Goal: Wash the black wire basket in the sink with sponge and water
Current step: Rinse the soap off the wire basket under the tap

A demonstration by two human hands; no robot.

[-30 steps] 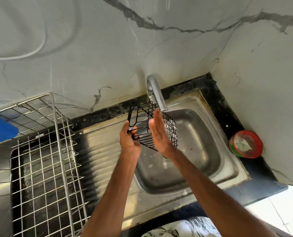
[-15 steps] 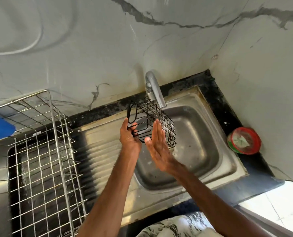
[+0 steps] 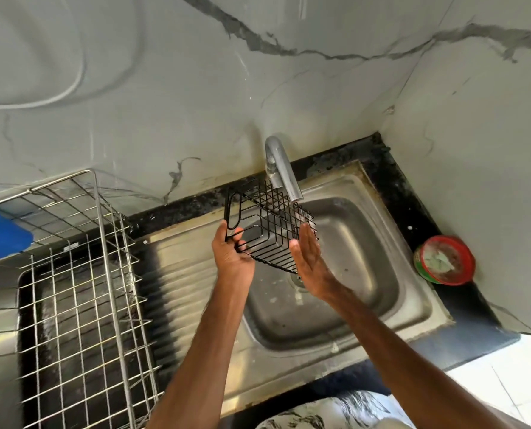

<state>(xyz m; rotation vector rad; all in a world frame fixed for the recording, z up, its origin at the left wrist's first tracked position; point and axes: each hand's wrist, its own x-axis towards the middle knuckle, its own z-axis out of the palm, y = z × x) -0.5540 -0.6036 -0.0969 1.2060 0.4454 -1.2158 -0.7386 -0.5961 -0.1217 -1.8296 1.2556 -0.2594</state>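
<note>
The black wire basket (image 3: 269,222) hangs tilted over the steel sink (image 3: 363,243), right under the tap spout (image 3: 281,167). My left hand (image 3: 231,255) grips its left side, near the looped black handle. My right hand (image 3: 310,263) is flat with straight fingers, its palm against the basket's right lower edge. Water splashes at the basket's right corner below the spout. No sponge is in view.
A large steel wire dish rack (image 3: 72,292) stands on the left, with a blue plastic cup (image 3: 1,233) at its far left. The ribbed drainboard (image 3: 180,274) lies between rack and sink. A red-rimmed round tub (image 3: 445,260) sits on the black counter by the right wall.
My right hand has slid from the basket's front face down and to its right lower edge. The basket has tilted a little in my left hand.
</note>
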